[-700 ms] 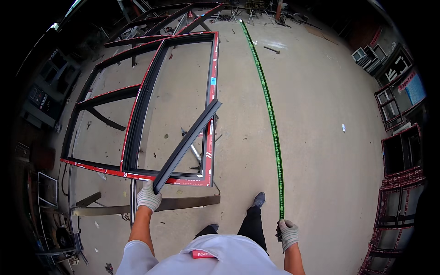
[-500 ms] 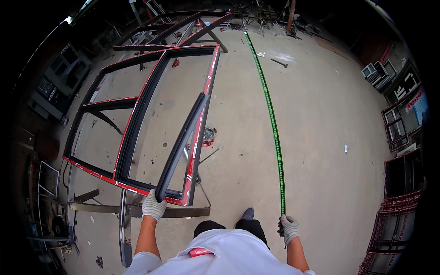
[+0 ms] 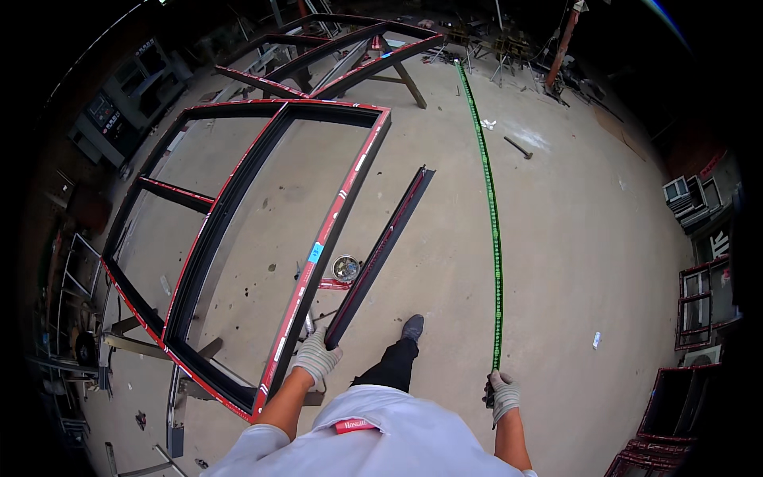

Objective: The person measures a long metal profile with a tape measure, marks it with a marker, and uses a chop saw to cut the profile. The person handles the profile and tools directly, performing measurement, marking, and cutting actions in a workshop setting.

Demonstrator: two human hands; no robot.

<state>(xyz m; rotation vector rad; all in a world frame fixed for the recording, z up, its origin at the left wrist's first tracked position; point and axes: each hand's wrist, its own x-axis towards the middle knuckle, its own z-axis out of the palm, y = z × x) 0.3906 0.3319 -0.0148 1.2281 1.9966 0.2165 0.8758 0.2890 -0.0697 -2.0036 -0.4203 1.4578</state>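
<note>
My left hand (image 3: 318, 358), in a striped work glove, is closed around the near end of a dark metal profile bar (image 3: 381, 254). The bar slants up and away to the right, clear of the frame's right side. Beside it lies a large dark window frame (image 3: 324, 238) with red protective film and a small blue label, resting on supports. At my right side, my gloved right hand (image 3: 505, 396) is closed on a tape measure (image 3: 489, 391). Its long green blade (image 3: 496, 238) stretches far ahead across the floor, curving slightly left. The tape's case is mostly hidden by my fingers.
Behind the large frame stands a second dark frame (image 3: 350, 79) on trestles. A round container of small parts (image 3: 346, 269) is beside the bar. A hammer-like tool (image 3: 518, 148) lies on the floor ahead. More frames (image 3: 695, 306) lean along the right.
The profile bar has moved right, from above the window frame to beyond its right side, with my left hand on it. My body has stepped forward; my right hand still holds the extended tape.
</note>
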